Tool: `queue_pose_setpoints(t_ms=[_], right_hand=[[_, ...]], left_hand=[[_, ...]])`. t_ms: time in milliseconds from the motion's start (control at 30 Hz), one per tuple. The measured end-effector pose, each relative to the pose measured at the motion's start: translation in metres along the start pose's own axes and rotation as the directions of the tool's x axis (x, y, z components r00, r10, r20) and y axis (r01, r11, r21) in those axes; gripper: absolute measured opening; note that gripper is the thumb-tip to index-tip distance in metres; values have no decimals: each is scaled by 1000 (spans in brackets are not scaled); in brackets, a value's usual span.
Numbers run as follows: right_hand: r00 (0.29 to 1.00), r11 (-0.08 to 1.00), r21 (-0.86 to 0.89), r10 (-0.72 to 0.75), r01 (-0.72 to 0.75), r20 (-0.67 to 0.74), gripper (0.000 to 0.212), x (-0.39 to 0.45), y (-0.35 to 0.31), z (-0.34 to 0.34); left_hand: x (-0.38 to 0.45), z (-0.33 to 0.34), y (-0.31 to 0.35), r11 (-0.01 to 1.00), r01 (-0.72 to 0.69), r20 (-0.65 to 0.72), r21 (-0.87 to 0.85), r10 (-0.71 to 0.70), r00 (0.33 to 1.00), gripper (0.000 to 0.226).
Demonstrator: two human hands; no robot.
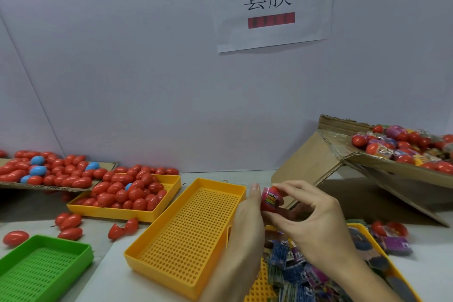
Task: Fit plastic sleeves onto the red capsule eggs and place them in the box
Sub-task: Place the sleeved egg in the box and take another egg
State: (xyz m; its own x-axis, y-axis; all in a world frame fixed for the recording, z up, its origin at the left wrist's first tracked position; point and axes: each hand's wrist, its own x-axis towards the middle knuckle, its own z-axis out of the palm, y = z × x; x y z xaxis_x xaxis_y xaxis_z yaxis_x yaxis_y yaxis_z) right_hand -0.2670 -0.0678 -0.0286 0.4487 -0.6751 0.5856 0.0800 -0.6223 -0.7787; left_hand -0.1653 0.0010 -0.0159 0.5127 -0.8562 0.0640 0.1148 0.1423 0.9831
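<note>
I hold one red capsule egg (271,200) up between both hands, above the gap between two yellow trays. My left hand (247,218) curls round it from the left, and my right hand (311,223) pinches the printed plastic sleeve (272,197) wrapped about its middle. Loose sleeves (294,267) fill the yellow tray (382,247) below my right hand. The cardboard box (382,154) of finished eggs sits tilted at right; bare red eggs (127,191) lie heaped at left on the desk (103,230).

Landmark: empty tray (188,235) at desk (117,274) centre. Egg-filled tray (127,200) lies behind-left; sleeve tray (367,235) right; tilted box (382,167) behind-right; perforated tray (41,267) front-left.
</note>
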Motion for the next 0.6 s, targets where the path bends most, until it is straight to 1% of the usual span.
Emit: queue_pose_setpoints(t_ms=[67,133,300,400,433,500,567,600], right_hand=[[999,999,30,38,-38,2,47,0,0,0],[999,999,12,51,-51,-9,46,0,3,0],[999,999,-27,25,-26,-26,49,-1,7,2],[999,999,-33,36,-37,-22,49,-1,9,5],[999,999,-11,40,-41,-21,48,-1,8,4],[997,989,123,78,-77,-3,43,2,6,1],[990,959,249,134,-138,31,45,5,5,-3],[988,951,265,152,-157,39,48,6,6,-4]], left_hand=[[1,-1,1,1000,-16,13,-24,16,1000,56],[1,1,0,1000,-22,5,-18,22,1000,54],[1,5,-7,1000,-30,-19,7,30,999,62],[-1,7,-7,999,-23,-23,-48,22,999,61],[-1,7,-7,995,-14,-25,-94,12,1000,61],[-1,8,-4,983,-12,-27,-185,7,1000,60],[0,7,-2,980,-65,-34,-188,60,998,52],[0,6,-1,983,-110,-31,-146,107,994,45]])
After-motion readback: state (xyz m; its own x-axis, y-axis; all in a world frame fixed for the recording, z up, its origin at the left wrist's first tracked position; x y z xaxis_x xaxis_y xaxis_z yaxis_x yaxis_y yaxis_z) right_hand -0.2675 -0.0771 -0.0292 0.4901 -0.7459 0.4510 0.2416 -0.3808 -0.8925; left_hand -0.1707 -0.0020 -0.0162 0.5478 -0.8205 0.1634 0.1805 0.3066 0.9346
